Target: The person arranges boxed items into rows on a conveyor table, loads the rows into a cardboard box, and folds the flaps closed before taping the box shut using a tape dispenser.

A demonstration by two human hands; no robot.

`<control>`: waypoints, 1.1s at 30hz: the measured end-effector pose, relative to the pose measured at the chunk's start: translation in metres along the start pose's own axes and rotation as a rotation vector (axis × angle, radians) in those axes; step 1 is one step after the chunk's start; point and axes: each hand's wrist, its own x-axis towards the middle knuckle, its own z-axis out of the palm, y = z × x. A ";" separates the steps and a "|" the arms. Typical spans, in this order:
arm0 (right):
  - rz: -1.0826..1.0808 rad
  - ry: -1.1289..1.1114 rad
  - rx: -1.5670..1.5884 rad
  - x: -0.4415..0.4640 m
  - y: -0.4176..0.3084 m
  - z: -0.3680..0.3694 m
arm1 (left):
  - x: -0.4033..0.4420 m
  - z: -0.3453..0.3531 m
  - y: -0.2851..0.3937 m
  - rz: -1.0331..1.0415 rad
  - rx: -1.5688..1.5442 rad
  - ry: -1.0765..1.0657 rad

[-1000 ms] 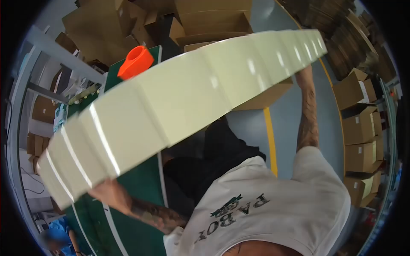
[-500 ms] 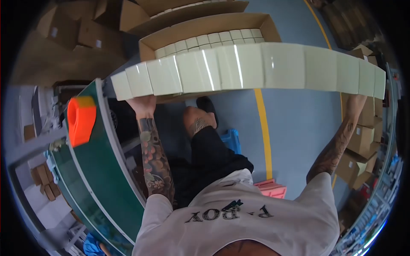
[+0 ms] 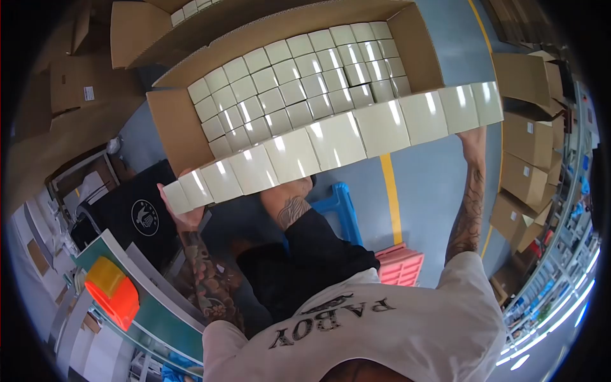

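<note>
A long row of small cream-white boxes (image 3: 324, 145) is held up in front of my body, pressed end to end between both hands. My left hand (image 3: 187, 219) is closed round the lower left end, with fingers showing beyond the last box. At the opposite end, my right hand (image 3: 472, 143) grips from below; its fingertips are hidden behind the boxes. The row tilts, its right end higher in view. Just beyond it stands an open cardboard carton (image 3: 178, 130) holding several rows of the same boxes (image 3: 293, 83). The held row covers the carton's near edge.
Another open carton (image 3: 137, 32) stands behind. On my left is a green-topped bench (image 3: 156, 318) with an orange tape roll (image 3: 118, 299) and a black chair back (image 3: 121, 210). A blue stool (image 3: 347, 210), a red crate (image 3: 400, 264) and stacked cartons (image 3: 525, 175) are lower and right.
My body has turned and come nearer the carton, so more of its boxes show. The held row has gone from nearly level to tilted, its left end lower in view. Both hands still hold it.
</note>
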 end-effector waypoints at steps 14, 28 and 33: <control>0.517 -0.436 0.637 0.036 0.051 0.011 | 0.019 0.033 0.005 -0.296 0.356 0.085; 0.812 -0.455 0.595 0.086 0.102 0.056 | 0.057 0.046 -0.013 -0.414 0.409 0.219; 0.633 -0.498 0.853 0.090 0.135 0.059 | 0.061 0.029 -0.028 -0.352 0.433 0.166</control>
